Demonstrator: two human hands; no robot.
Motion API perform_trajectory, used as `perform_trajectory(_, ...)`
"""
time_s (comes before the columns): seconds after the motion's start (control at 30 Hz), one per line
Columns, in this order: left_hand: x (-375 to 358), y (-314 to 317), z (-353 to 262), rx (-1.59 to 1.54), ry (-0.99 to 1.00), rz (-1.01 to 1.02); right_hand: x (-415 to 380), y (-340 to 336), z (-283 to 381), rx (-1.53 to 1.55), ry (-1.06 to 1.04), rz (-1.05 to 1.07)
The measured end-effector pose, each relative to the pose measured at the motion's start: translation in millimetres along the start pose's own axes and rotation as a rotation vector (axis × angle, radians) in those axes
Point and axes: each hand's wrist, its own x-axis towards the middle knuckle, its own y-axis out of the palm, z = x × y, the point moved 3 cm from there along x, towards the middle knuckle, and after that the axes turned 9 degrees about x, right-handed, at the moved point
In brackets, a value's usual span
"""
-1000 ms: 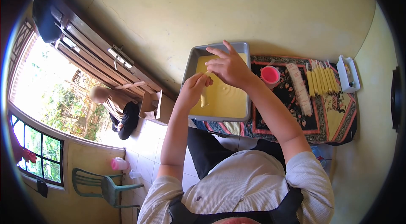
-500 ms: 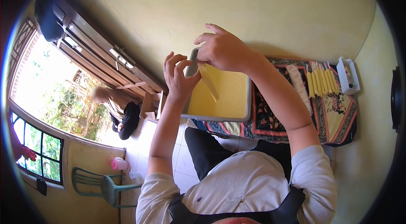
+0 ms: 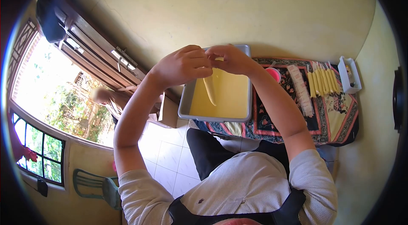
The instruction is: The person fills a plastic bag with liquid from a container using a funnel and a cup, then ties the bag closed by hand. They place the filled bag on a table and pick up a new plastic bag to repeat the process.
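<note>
A long narrow plastic bag filled with yellow liquid hangs down over a grey-rimmed tub. Yellow liquid covers much of the tub's inside. My left hand is closed around the upper part of the bag. Right beside it, my right hand has its fingers curled in a pinch at the bag's top end. The fingers hide the bag's mouth, so whether it is twisted or knotted cannot be seen.
A patterned cloth covers the low table. On it are several filled yellow tubes, a strip of packaging, a pink round container and a white box. A person sits by the open door; a green chair stands lower left.
My hands have come together at the bag's top, the left wrapping over it. The bag now looks rounder and hangs straighter. A pink container has come into view behind my right arm.
</note>
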Motion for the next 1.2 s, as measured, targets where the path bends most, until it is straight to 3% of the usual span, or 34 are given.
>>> perform_trajectory(0.1,-6.7,10.5,8.9,-0.279,-0.123,0.045,-13.3,6.9,-10.6,0.123,0.074,0.003)
perform_trajectory(0.23,-30.0,32.2,14.0,-0.543,-0.381,0.069,-21.4,16.3,-17.7,0.069,0.164,-0.107)
perform_trajectory(0.4,-48.7,53.5,12.4,-0.679,-0.492,-0.077,-30.4,27.3,-25.0,0.166,0.212,-0.198)
perform_trajectory(0.6,-62.4,78.0,13.4,-0.741,-0.593,-0.071,-32.0,36.7,-14.4,-0.116,0.086,-0.257)
perform_trajectory(0.73,-68.5,88.7,11.8,-0.803,-0.770,-0.040,-33.2,43.3,-12.0,-0.093,0.084,-0.279)
perform_trajectory(0.93,-72.0,107.2,8.4,-1.302,-0.951,-0.039,-34.7,46.0,-9.3,-0.199,-0.024,-0.286)
perform_trajectory(1.13,-92.8,132.3,18.4,-1.589,-1.017,0.307,-46.5,65.1,-14.0,-0.424,-0.283,-0.206)
perform_trajectory(1.2,-96.7,138.2,14.0,-1.705,-1.078,0.296,-48.8,68.5,-12.0,-0.467,-0.346,-0.160)
